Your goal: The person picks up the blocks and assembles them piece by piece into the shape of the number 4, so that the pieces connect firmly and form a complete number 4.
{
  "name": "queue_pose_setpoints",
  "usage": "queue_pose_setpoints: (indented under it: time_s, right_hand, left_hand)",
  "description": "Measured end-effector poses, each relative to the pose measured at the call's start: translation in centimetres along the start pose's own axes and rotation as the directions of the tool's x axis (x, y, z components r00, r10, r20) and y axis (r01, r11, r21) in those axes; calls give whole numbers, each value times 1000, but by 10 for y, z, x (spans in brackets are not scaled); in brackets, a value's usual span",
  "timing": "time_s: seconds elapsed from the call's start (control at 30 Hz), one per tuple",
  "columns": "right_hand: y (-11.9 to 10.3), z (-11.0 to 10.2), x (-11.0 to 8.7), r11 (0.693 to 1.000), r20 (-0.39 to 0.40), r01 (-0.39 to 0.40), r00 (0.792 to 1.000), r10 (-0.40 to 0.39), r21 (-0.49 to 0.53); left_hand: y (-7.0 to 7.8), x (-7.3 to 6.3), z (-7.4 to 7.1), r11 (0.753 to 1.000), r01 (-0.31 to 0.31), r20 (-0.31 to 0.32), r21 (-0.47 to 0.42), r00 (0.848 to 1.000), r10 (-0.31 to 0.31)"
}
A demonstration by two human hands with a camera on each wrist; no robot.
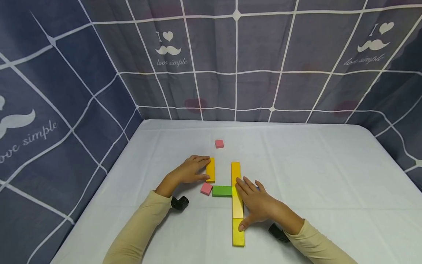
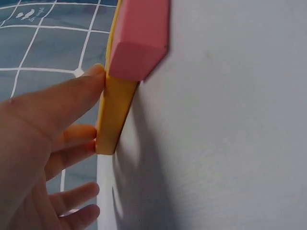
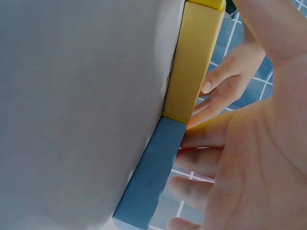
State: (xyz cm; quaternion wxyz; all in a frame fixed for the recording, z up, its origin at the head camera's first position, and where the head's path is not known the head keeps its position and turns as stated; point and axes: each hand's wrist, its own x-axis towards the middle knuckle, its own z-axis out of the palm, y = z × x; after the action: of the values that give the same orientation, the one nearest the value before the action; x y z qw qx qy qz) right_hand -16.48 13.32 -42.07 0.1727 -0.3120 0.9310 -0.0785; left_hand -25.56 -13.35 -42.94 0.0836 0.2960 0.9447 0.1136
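My left hand (image 1: 190,170) touches an orange-yellow block (image 1: 212,170) with its thumb near one end and fingertips near the other, all fairly straight. A pink block (image 1: 206,189) lies just below that block; in the left wrist view the pink block (image 2: 139,40) covers part of the orange-yellow block (image 2: 115,115). My right hand (image 1: 258,203) lies with straight, spread fingers over a column of yellow blocks (image 1: 238,234), the thumb on the nearest one. A green block (image 1: 222,191) meets the column from the left. A blue block (image 3: 149,175), mostly hidden from above by the right hand, adjoins the column.
Another small pink block (image 1: 219,143) lies farther back on the white table (image 1: 323,168). Dark grey checked cloth (image 1: 257,88) hangs behind the table and along both sides. Each wrist wears a black camera, such as the left one (image 1: 180,203).
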Motion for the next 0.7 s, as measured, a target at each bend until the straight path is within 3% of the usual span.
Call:
queue_pose_setpoints:
  time_s: [0.37, 0.7]
  right_hand:
    - [1, 0, 0, 1000, -8, 2, 1000, -2, -2]
    - [1, 2, 0, 1000, -14, 10, 1000, -10, 10]
  left_hand:
    - [-3, -2, 3, 998, -20, -31, -52, 999, 18]
    - [-4, -4, 5, 998, 1, -27, -70, 1000, -3]
